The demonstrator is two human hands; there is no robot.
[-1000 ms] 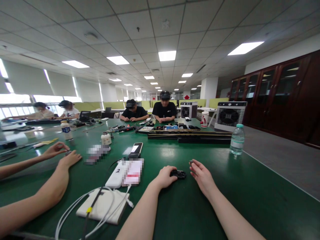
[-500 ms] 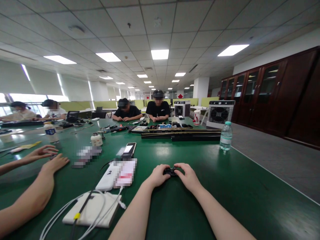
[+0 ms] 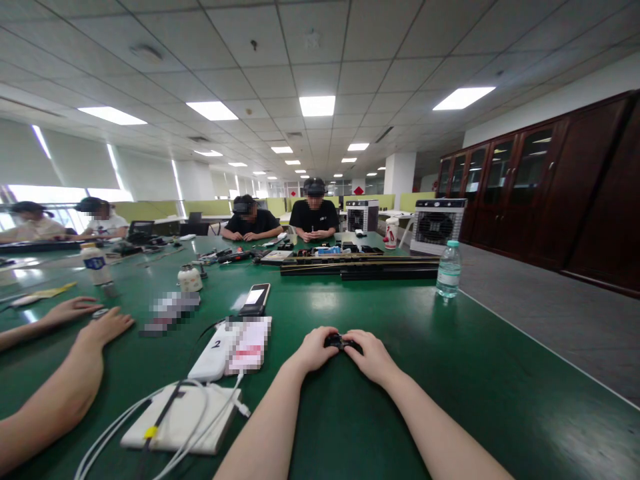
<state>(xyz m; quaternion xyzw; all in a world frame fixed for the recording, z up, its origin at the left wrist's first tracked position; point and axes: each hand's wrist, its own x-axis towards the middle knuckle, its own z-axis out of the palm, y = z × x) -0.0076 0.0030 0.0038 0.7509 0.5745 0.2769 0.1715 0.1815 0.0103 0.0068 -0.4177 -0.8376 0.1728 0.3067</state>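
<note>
Straight ahead of me on the green table (image 3: 350,427) is a small black object (image 3: 342,343), too small and too covered by fingers to name its kind. My left hand (image 3: 316,349) grips its left side, thumb at the near edge and fingers curled over the top. From the other side my right hand (image 3: 369,355) is closed on it, with thumb and fingers at its right end. Both forearms rest low over the table. Part of the black object shows between the two hands.
To the left lie a white power bank (image 3: 213,353), a phone (image 3: 256,299) and a white box (image 3: 175,420) with looped cables. A water bottle (image 3: 449,270) stands right. Black rails (image 3: 360,267) lie beyond. A co-worker's hands (image 3: 107,323) are at far left.
My right hand has closed in farther over the black object, its fingers now lower and nearer my left hand. The whole view has shifted slightly.
</note>
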